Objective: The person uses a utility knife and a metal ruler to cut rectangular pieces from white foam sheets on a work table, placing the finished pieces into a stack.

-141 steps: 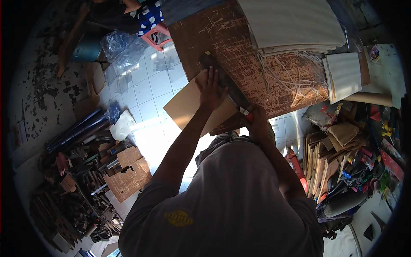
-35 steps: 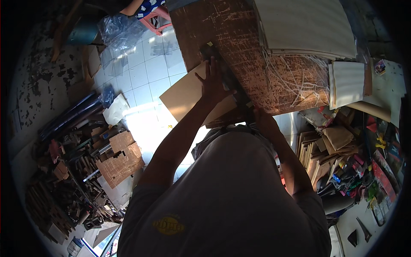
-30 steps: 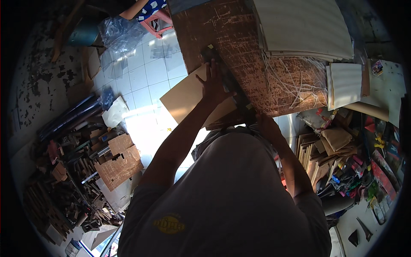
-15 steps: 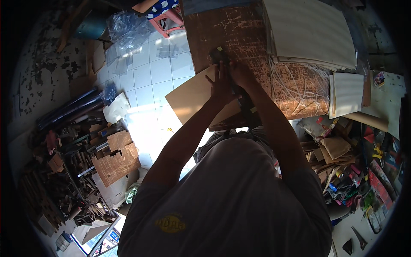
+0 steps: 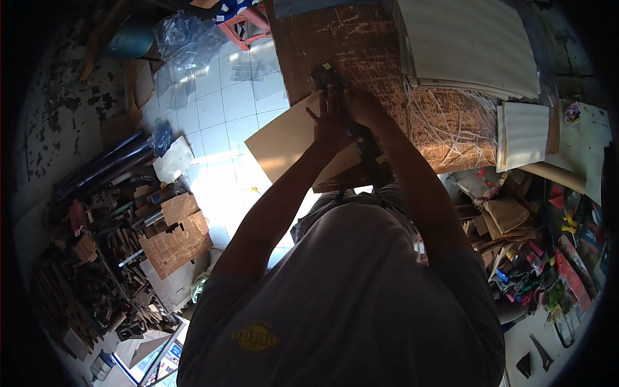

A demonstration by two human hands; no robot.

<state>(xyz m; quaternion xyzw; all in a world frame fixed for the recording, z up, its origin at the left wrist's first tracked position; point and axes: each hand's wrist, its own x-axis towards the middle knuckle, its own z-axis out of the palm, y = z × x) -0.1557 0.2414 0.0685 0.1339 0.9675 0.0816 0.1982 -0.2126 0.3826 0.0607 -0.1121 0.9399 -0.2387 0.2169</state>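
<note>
Both hands meet over the near-left part of the scarred brown table. The left hand lies flat with fingers spread, pressing on a tan cardboard sheet and on the dark straightedge that crosses it. The right hand sits just right of the left, touching it, closed around something at the straightedge; what it holds is hidden, so I cannot tell the tool.

The straightedge's long axis runs away from the body, from the table's near edge up and slightly left to its far tip, which lies just beyond both hands. The right hand is nearer that far tip; the left holds farther down.

The cardboard sheet overhangs the table's left edge above the white tiled floor. To the right of the straightedge lies a tangle of pale offcut strips, and beyond that a stack of white corrugated sheets.
</note>
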